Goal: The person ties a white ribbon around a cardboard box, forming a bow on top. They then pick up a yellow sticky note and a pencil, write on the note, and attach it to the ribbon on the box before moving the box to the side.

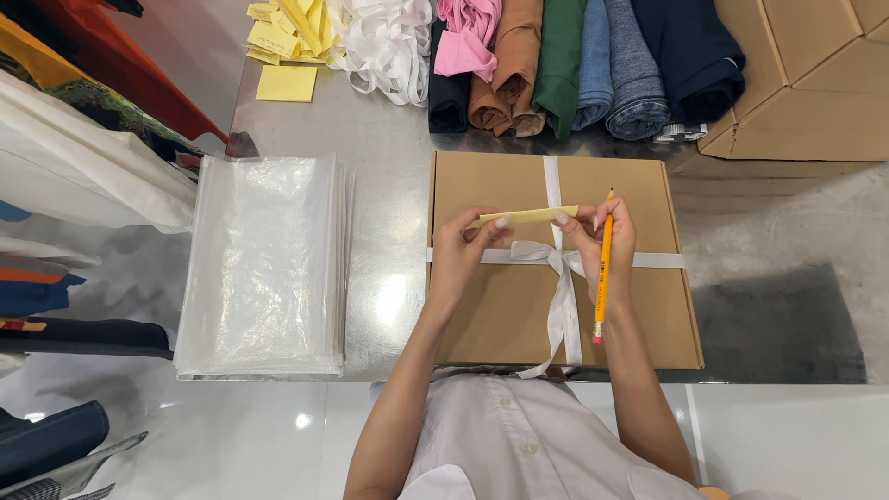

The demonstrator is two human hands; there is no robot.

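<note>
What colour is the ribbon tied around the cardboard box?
White. The ribbon crosses the brown box and ties in a bow, clearest in the head view.

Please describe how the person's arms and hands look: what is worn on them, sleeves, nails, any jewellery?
Both forearms are bare to above the elbow; no sleeve reaches them. The left hand and right hand wear no gloves, and no ring, watch or bracelet shows. The fingernails are long, with pale, light polish. The person wears a white buttoned shirt, seen at the chest below the arms.

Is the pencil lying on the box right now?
No, the pencil is held in the right hand, above the ribboned cardboard box.
</note>
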